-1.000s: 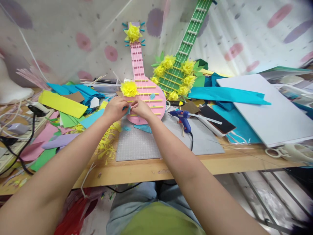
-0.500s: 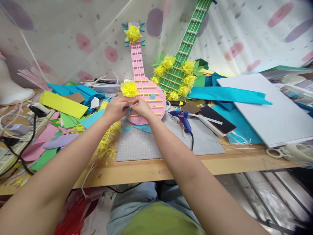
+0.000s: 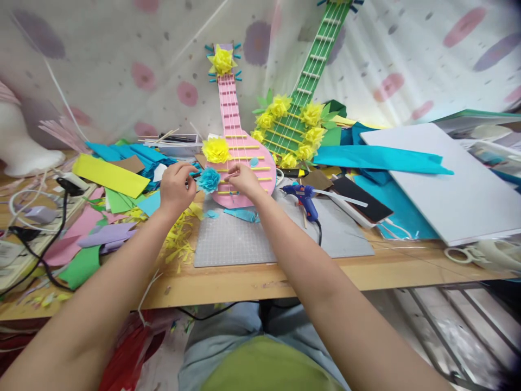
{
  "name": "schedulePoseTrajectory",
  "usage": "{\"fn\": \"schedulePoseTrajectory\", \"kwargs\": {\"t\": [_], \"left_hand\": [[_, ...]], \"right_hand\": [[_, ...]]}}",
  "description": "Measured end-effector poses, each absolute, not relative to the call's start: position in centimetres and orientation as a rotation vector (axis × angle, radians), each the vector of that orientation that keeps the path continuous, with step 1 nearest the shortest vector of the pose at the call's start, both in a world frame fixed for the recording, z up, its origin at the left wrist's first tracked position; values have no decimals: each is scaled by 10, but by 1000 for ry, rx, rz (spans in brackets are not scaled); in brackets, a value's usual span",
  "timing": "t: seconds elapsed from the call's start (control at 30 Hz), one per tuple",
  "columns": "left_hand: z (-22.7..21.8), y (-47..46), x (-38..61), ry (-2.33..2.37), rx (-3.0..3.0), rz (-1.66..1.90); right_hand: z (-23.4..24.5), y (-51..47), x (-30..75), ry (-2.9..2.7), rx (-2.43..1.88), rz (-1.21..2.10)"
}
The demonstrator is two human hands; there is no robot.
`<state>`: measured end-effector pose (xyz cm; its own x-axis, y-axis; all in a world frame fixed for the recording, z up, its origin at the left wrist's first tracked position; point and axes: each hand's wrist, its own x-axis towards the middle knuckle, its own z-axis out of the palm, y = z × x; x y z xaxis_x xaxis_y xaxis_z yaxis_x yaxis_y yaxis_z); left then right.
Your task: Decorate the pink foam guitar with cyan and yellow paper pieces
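Note:
My left hand is left of the pink paper guitar, fingers curled in a pinch. At its fingertips is a ruffled blue paper flower, overlapping the guitar's lower left edge. A small dark bit shows between fingers and petals; what exactly they grip is partly hidden. My right hand hovers over the guitar body with bent fingers drawn together and nothing visible in them, close to the flower but apart from it. A yellow paper flower sits just above the blue one, another yellow flower on the guitar's head.
A green guitar with yellow flowers leans behind. On the grey cutting mat are blue scraps and a blue glue gun with cord. Coloured paper lies left, beside a power strip. A white board is right.
My hands have moved apart, the left one leftward and the right slightly rightward. The blue flower, mostly hidden between them before, now shows its full round of petals.

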<state>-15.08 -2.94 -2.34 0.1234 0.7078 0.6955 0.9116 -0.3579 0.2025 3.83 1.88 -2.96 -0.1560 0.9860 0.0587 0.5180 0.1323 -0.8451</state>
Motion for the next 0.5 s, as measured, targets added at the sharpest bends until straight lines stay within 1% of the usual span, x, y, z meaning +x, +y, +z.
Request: {"fn": "schedulePoseTrajectory", "kwargs": {"t": [0.13,0.23,0.37,0.5], "left_hand": [[-41,-45,-144,-1738,-1986,-1222],[-59,-54,-137,-1860,-2004,-1222],[-79,-62,-134,-2007,-2077,-1042],[-86,-67,-137,-2072,-2156,-850]], "right_hand": [[-31,3,63,-1767,-1420,913],[-34,-14,84,-1851,-1384,810],[-39,-38,112,-1987,-1410,615],[-52,-55,139,-2017,-1417,547]]}}
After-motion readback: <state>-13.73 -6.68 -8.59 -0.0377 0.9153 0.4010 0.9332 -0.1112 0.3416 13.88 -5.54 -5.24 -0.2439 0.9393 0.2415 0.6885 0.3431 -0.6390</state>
